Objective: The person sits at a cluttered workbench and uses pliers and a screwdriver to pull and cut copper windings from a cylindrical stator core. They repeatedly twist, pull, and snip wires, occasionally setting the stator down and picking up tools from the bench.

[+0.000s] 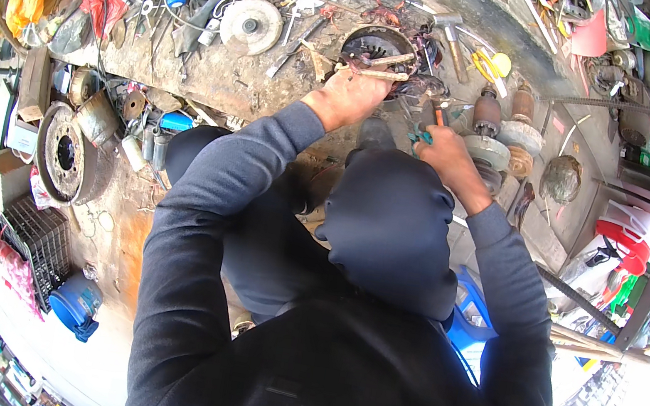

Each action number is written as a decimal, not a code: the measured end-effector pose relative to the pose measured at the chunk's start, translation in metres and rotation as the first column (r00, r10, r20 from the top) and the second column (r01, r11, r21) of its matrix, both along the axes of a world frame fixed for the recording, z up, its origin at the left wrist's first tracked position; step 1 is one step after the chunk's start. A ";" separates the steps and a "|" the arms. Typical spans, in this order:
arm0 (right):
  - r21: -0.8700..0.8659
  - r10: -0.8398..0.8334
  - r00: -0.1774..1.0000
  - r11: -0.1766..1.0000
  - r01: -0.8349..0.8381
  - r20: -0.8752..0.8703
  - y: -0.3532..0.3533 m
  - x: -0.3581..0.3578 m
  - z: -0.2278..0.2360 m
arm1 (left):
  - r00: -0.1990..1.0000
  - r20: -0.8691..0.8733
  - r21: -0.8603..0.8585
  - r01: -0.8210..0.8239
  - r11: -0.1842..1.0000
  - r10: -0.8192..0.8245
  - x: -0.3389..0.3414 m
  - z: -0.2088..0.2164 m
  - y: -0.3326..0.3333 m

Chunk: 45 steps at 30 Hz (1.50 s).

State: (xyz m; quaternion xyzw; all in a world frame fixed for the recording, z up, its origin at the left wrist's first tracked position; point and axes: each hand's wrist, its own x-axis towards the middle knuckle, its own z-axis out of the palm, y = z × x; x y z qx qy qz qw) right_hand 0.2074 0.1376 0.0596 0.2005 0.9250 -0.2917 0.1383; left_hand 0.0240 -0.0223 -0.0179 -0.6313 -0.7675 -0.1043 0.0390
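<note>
Dark sleeves fill the lower frame. Left hand (347,97) clamps a stick (382,74) at the stator (379,50), top centre: heavy, rigid; grip its rim. Right hand (448,156) closes on pliers (423,136).

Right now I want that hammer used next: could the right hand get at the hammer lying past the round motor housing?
Probably yes. The right hand is near the hammer, with only low clutter between, but it already grips a small tool.

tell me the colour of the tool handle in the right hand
Orange tool handle, gripped in the right hand; head view.
</note>
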 end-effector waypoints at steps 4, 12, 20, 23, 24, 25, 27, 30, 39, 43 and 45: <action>-0.057 -0.042 0.997 0.997 0.046 0.063 -0.007 -0.005 -0.001 | 0.998 0.052 -0.064 -0.034 0.997 0.037 0.002 0.000 0.002; 0.218 0.030 0.947 0.970 -0.104 0.319 -0.015 -0.041 0.038 | 0.995 -0.101 -0.072 -0.022 0.997 0.015 -0.002 -0.012 -0.001; 0.265 0.024 0.934 0.956 -0.125 0.357 -0.019 -0.059 0.049 | 0.984 0.179 0.143 -0.002 0.990 -0.024 -0.003 0.003 -0.006; 0.175 0.043 0.943 0.979 -0.106 0.331 -0.013 -0.037 0.034 | 0.987 0.158 0.058 -0.019 0.998 0.009 -0.002 0.012 -0.008; 0.175 0.007 0.950 0.982 -0.065 0.313 -0.012 -0.031 0.027 | 0.994 0.109 0.065 -0.019 0.998 0.012 -0.002 0.014 -0.009; 0.173 -0.034 0.955 0.985 -0.019 0.296 -0.013 -0.025 0.022 | 0.999 0.033 0.087 -0.018 0.996 0.016 -0.002 0.015 -0.009; 0.160 -0.083 0.961 0.986 0.041 0.264 -0.010 -0.018 0.014 | 0.998 0.056 -0.014 -0.026 1.000 0.027 -0.003 0.018 -0.008; 0.134 -0.098 0.975 0.988 0.072 0.201 -0.012 -0.017 0.009 | 0.997 0.074 -0.029 0.018 0.999 -0.016 -0.005 0.020 -0.008; 0.219 -0.099 0.978 0.974 0.057 0.185 -0.008 -0.022 0.014 | 0.990 0.143 -0.102 -0.007 0.995 0.022 -0.001 0.028 -0.008; 0.193 -0.074 0.969 0.981 0.028 0.235 -0.003 -0.022 0.014 | 0.997 0.067 0.090 -0.039 0.995 0.033 0.019 0.035 -0.015; 0.180 -0.075 0.966 0.983 0.030 0.246 -0.005 -0.025 0.015 | 0.993 0.121 0.238 -0.025 0.971 -0.005 0.036 0.041 -0.024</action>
